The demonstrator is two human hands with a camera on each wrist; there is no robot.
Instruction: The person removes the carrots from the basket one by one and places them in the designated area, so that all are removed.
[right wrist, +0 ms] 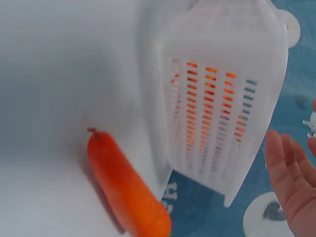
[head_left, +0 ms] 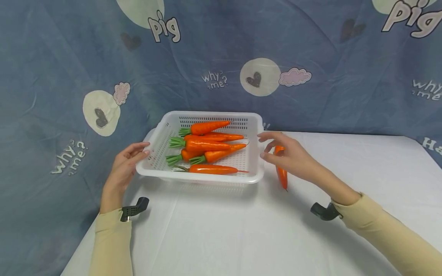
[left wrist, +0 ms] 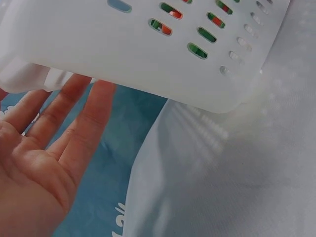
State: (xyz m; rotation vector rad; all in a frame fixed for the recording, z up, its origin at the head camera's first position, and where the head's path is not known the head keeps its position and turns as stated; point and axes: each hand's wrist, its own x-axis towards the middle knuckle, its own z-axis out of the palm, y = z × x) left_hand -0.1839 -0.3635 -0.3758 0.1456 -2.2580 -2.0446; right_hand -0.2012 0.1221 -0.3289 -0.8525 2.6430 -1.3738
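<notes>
A white slotted basket (head_left: 207,178) holds several orange carrots (head_left: 207,145), most with green tops. At its left rim is the left hand (head_left: 123,166), thumb and fingertips against the edge; the left wrist view shows that hand (left wrist: 54,143) with fingers extended beneath the basket's edge (left wrist: 123,64). The right hand (head_left: 291,157) is beside the right rim, fingers loosely bent and holding nothing; whether its fingertips touch the rim cannot be told. In the right wrist view, this hand (right wrist: 294,182) is next to the basket wall (right wrist: 222,54). A loose carrot (head_left: 282,177) lies partly hidden below the right hand.
A white cloth (head_left: 214,230) covers the table under the basket. Behind and left of it hangs a blue printed curtain (head_left: 193,50). Another white rim (head_left: 150,134) shows at the basket's back left. Dark wrist mounts (head_left: 136,207) are worn at both sleeves.
</notes>
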